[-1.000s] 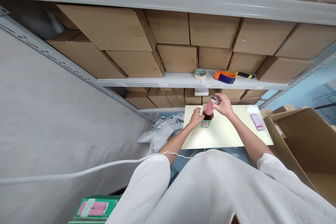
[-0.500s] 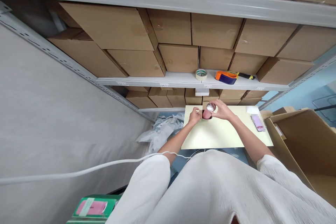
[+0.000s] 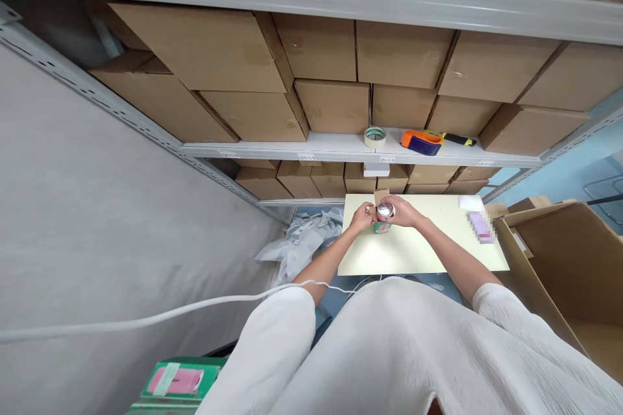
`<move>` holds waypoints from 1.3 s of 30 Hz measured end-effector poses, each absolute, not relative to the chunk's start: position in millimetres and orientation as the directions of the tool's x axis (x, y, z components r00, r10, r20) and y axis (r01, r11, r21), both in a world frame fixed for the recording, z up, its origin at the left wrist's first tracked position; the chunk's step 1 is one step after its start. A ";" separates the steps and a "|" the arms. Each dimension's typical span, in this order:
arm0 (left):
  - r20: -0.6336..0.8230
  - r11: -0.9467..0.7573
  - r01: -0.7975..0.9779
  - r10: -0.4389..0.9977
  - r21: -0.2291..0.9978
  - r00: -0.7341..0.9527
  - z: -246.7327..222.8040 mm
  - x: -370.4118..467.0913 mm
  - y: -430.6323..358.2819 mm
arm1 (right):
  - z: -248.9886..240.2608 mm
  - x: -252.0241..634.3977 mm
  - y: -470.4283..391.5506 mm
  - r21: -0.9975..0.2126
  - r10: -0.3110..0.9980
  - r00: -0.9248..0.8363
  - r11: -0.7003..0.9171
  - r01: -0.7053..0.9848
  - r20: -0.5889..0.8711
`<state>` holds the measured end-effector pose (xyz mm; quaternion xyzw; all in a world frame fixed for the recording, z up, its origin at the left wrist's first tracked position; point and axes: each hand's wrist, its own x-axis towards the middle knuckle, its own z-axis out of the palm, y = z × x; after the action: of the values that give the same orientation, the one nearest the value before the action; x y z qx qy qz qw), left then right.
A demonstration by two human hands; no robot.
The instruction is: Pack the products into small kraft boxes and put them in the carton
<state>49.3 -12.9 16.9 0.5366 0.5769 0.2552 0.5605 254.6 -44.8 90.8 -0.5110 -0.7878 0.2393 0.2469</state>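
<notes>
On the pale yellow board (image 3: 409,253) stands a small green and pink box (image 3: 382,227), its brown flap raised at the back. My right hand (image 3: 403,213) is closed round a shiny silver-topped item (image 3: 385,210), held at the box's open top; its lower part is hidden. My left hand (image 3: 363,216) is at the left side of the box, its fingers pinched on the box's edge or side flap. Both hands are close together near the board's far edge.
Shelves of cardboard boxes (image 3: 331,107) rise ahead, with a tape roll (image 3: 375,137) and an orange-blue tape dispenser (image 3: 422,142). A large open carton (image 3: 559,253) stands right. A white cable (image 3: 195,307) crosses at left.
My right hand has lowered the silver-topped item towards the box and tilted it more upright. The green and pink side of the box and its raised flap now show.
</notes>
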 end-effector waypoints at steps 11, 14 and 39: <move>-0.357 0.281 0.329 0.913 0.901 0.196 -2.0 43.6 -9.8 | 55.8 258.7 -43.2 -0.418 0.930 -0.365 0.316 0.852 -0.041; -0.352 0.279 0.312 0.912 0.908 0.210 -4.5 44.2 -9.5 | 45.9 260.9 -45.1 -0.430 0.942 -0.329 0.270 0.861 -0.068; -0.234 0.167 0.364 0.961 0.916 0.149 -22.5 51.7 -1.3 | -20.2 280.2 -31.3 -0.901 0.965 0.168 -0.249 0.356 -0.201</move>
<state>51.7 -1.3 -22.5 0.5717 0.5795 0.2997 0.4975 280.2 -31.3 -20.2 -0.6713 -0.4922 0.4170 0.3650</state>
